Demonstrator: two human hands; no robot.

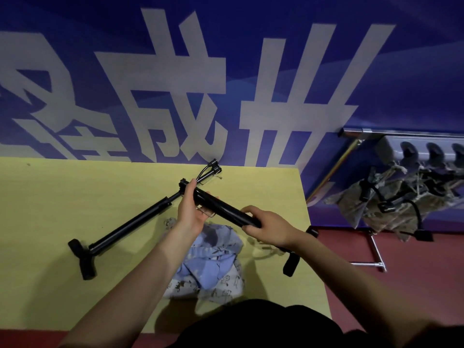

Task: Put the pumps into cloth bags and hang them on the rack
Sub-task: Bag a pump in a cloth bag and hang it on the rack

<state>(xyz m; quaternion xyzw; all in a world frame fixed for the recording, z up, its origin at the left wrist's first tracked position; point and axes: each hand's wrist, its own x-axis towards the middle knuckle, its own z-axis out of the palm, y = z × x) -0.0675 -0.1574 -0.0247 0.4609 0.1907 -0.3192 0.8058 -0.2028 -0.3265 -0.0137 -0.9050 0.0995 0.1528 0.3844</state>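
Both my hands hold one black pump (223, 208) above the yellow table (50, 197). My left hand (190, 209) grips its far end near the foot bracket. My right hand (267, 226) is closed around the barrel nearer the T-handle (291, 264), which sticks out past my right wrist. A second black pump (125, 228) lies flat on the table to the left, its T-handle (81, 258) toward me. A crumpled blue patterned cloth bag (213, 262) lies on the table under my forearms. At the right, the rack (426, 153) has several filled cloth bags (386, 207) hanging from its hooks.
A blue banner wall (226, 84) with large white characters rises right behind the table. The table's right edge (313, 234) drops to a red floor (401, 285). The rack's metal legs (376, 252) stand on that floor.
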